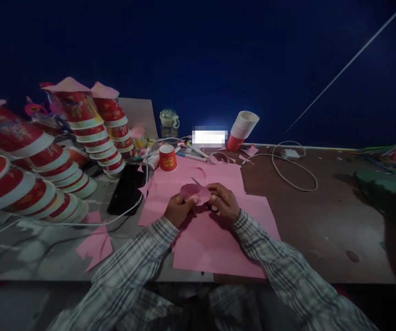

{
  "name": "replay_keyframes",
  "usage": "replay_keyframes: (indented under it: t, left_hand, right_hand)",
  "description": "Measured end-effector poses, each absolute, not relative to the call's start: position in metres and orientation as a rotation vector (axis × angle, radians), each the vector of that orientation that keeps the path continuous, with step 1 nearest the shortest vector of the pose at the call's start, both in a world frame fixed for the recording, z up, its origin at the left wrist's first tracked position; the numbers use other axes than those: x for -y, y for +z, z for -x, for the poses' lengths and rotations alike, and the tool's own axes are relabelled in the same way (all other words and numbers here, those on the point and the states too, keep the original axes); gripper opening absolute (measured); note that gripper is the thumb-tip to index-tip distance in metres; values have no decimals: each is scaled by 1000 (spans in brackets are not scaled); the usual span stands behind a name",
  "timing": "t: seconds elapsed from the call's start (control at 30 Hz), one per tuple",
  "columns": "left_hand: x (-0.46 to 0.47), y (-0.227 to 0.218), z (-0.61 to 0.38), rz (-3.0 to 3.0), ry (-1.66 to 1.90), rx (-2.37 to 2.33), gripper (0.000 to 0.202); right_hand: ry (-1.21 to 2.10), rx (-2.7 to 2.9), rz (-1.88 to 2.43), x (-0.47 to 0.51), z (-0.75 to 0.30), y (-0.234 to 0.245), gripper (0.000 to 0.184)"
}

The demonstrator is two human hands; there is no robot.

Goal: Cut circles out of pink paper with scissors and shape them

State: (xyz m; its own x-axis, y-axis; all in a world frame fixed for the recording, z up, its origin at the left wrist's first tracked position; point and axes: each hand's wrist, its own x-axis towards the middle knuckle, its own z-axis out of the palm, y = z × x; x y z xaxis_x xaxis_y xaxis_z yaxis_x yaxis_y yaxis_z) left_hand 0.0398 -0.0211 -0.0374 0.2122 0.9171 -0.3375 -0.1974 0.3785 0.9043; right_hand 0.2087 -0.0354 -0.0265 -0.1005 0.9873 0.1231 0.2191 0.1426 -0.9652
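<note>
On the brown-and-grey bench [325, 230], overlapping pink paper sheets [218, 253] lie mid-width, nearly reaching the front edge. Over them, a rounded pink paper piece [187, 189] is in the left hand [180, 210], black-handled scissors [213, 211] in the right hand [224, 202]. A red paper cup [168, 158] stands on the sheets' far left part; behind it, near the back edge, a clear lidded bottle [169, 125]. Right of that, near the same edge, stands a red-and-white paper cup stack [243, 128]. Left of the sheets lies a black rectangular phone [122, 193], then red-and-white paper cup towers [81, 108].
</note>
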Motion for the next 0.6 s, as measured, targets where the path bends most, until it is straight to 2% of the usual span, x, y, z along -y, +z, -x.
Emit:
replay_keyframes:
  t: [0.27,0.4,0.6]
  left_hand:
    - [23,-23,-41,-936,1028,-1021,26]
    - [23,-18,-39,-918,1069,-1025,26]
    - [20,-20,-35,-926,1133,-1137,37]
  right_hand:
    - [950,1375,1271,18,-218,-21,31]
    - [926,1555,1382,7,-226,-15,25]
    - [334,2027,1710,5,-215,-16,32]
